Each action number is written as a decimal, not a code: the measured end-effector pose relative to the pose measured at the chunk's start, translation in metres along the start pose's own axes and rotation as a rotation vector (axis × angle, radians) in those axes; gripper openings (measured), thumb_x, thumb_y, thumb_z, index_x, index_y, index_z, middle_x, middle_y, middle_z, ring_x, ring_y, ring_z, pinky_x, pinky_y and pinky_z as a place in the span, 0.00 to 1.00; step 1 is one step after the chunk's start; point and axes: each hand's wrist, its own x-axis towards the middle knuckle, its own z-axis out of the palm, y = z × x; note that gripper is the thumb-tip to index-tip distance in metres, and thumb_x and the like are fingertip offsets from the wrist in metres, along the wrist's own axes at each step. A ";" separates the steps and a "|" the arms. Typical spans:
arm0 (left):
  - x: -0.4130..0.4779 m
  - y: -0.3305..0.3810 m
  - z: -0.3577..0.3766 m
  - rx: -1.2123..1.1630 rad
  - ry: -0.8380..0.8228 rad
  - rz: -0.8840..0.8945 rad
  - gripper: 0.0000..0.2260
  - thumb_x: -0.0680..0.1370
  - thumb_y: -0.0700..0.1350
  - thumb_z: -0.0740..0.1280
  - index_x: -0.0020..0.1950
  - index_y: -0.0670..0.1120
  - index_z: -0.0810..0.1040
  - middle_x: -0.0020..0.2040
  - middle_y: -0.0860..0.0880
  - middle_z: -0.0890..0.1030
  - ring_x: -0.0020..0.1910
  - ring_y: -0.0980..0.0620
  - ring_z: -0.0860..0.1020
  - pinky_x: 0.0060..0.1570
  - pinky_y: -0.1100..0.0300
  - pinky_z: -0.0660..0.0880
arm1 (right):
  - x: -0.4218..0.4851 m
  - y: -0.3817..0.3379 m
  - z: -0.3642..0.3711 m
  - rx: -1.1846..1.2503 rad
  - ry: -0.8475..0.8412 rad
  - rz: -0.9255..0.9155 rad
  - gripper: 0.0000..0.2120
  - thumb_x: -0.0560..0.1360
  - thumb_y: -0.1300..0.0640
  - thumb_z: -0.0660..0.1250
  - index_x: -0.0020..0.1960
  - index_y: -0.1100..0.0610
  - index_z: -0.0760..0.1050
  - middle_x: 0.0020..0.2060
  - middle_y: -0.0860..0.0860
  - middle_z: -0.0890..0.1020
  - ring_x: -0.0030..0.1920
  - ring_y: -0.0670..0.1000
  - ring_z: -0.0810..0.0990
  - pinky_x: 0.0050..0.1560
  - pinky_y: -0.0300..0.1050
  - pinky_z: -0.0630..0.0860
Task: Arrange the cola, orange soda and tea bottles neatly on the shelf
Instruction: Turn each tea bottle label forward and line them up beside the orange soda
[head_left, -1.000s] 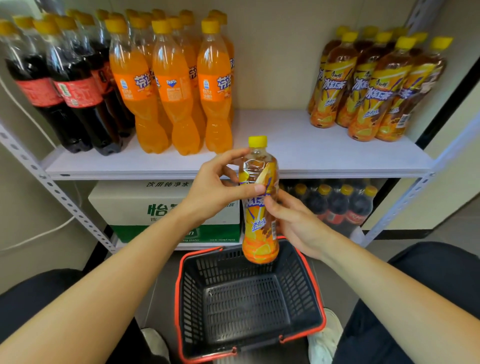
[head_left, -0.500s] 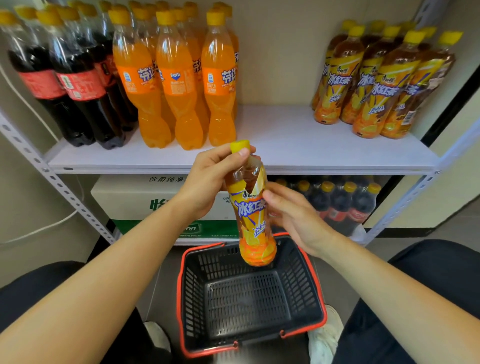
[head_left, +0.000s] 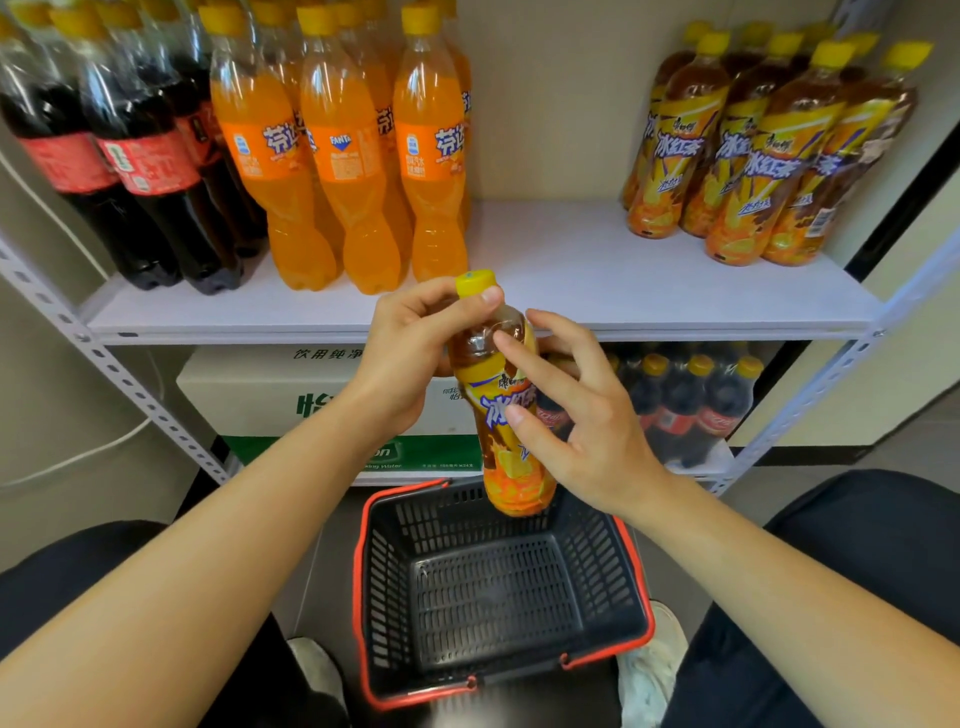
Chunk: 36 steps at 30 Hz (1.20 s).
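The left hand's (head_left: 410, 358) fingers (head_left: 441, 304) curl round the neck of a tea bottle (head_left: 519, 483), the thumb pressed just under its yellow cap. The right hand (head_left: 587, 421) has its fingers (head_left: 558, 343) spread and nearly straight; the forefinger tip touches the bottle's clear shoulder and the thumb tip touches the label, with no grip closed around it. The bottle hangs tilted, cap towards the upper left, in front of the shelf's (head_left: 571, 270) front edge, and its base sits above the far rim of a black basket (head_left: 384, 561) with red trim on the floor.

On the shelf, cola bottles (head_left: 135, 171) stand at the left end, orange soda bottles (head_left: 337, 156) stand just beside them, and a group of tea bottles (head_left: 753, 156) stands at the right end, well apart from the soda. On the lower shelf a white and green carton (head_left: 249, 384) sits to the left and a pack of cola (head_left: 691, 410) to the right.
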 end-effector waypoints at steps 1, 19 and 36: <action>0.000 -0.001 0.000 0.002 -0.002 -0.003 0.11 0.75 0.48 0.74 0.53 0.43 0.85 0.48 0.44 0.85 0.46 0.48 0.84 0.37 0.54 0.82 | 0.000 0.000 -0.001 -0.027 0.004 -0.012 0.24 0.80 0.53 0.66 0.75 0.53 0.72 0.76 0.56 0.65 0.75 0.55 0.67 0.70 0.55 0.73; 0.000 -0.009 0.002 -0.031 0.016 0.071 0.13 0.72 0.45 0.75 0.52 0.39 0.83 0.44 0.48 0.85 0.42 0.52 0.84 0.36 0.56 0.81 | 0.015 -0.010 -0.015 0.442 0.248 0.404 0.14 0.72 0.61 0.78 0.55 0.49 0.82 0.41 0.45 0.85 0.43 0.43 0.84 0.47 0.39 0.82; 0.002 -0.006 0.003 -0.071 0.054 0.102 0.04 0.74 0.44 0.73 0.47 0.47 0.84 0.44 0.50 0.85 0.43 0.52 0.84 0.37 0.57 0.80 | 0.004 -0.016 -0.019 0.597 0.104 0.336 0.19 0.72 0.62 0.73 0.60 0.47 0.82 0.31 0.49 0.76 0.34 0.46 0.71 0.40 0.41 0.72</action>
